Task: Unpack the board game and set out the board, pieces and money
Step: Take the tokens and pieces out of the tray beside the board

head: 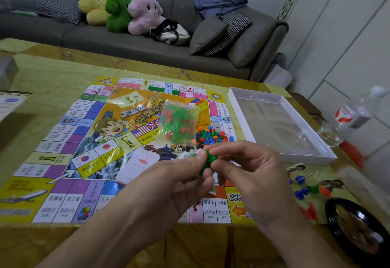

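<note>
The colourful game board lies unfolded on the table. On its middle rests a clear bag of green and red plastic pieces, with a loose heap of small coloured houses to its right. A pink card stack lies in front of the bag. My left hand and my right hand meet above the board's near edge, both pinching one small green plastic piece between fingertips. Player pawns with cardboard figures lie on the table to the right of the board.
The white game box tray with a clear insert sits right of the board. A plastic bottle and a dark round dish stand at the right. A grey sofa with plush toys runs behind the table.
</note>
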`<state>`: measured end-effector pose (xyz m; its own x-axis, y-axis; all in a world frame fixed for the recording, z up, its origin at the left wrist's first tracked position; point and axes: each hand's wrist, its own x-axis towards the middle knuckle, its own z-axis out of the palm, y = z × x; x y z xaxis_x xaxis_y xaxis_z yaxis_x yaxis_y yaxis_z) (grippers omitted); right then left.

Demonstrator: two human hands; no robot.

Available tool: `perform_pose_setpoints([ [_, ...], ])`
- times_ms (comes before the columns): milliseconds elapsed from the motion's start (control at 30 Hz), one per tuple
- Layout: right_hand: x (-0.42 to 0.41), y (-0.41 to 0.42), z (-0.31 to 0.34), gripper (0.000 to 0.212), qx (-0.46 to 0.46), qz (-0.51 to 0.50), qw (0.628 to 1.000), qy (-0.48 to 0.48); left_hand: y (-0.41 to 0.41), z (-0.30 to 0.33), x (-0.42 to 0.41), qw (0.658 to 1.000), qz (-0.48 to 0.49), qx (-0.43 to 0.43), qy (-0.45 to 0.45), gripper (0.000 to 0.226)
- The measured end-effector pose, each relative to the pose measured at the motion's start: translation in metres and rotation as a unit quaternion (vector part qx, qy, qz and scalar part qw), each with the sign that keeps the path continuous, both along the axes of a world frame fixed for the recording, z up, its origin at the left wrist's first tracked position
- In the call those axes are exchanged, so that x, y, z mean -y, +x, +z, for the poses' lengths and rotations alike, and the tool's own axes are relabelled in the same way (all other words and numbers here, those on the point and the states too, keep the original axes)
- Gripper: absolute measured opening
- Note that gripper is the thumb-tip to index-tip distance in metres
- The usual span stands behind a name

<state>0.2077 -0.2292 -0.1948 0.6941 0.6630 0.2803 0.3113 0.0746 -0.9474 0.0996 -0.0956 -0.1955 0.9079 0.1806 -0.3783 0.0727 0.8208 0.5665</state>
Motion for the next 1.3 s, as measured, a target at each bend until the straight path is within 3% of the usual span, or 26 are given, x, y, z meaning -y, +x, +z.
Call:
perform_pose_setpoints([
  [167,-0.002,-0.001,-0.001,0.027,0.026,-0.016,0.999,-0.023,-0.003,0.000,0.001,1.000,0.025,-0.003,0.007,0.021],
  [433,0.000,-0.001,0.000,0.017,-0.006,-0.040,0.999,0.017,0.005,0.000,-0.001,0.997,0.051,0.016,0.057,0.024],
  [667,0.004,0.004,0.002,0.019,0.019,-0.030,0.999,0.015,0.004,-0.003,0.000,0.988,0.013,0.012,0.155,0.025],
  [933,0.006,0.006,0.003,0.018,0.062,0.020,0.998,0.011,0.004,-0.001,0.001,0.996,0.013,0.018,0.090,0.020],
  [1300,0.006,0.003,0.006,0.022,0.134,-0.046,0.990,-0.023,0.002,0.000,0.000,0.994,0.011,0.017,0.111,0.033],
])
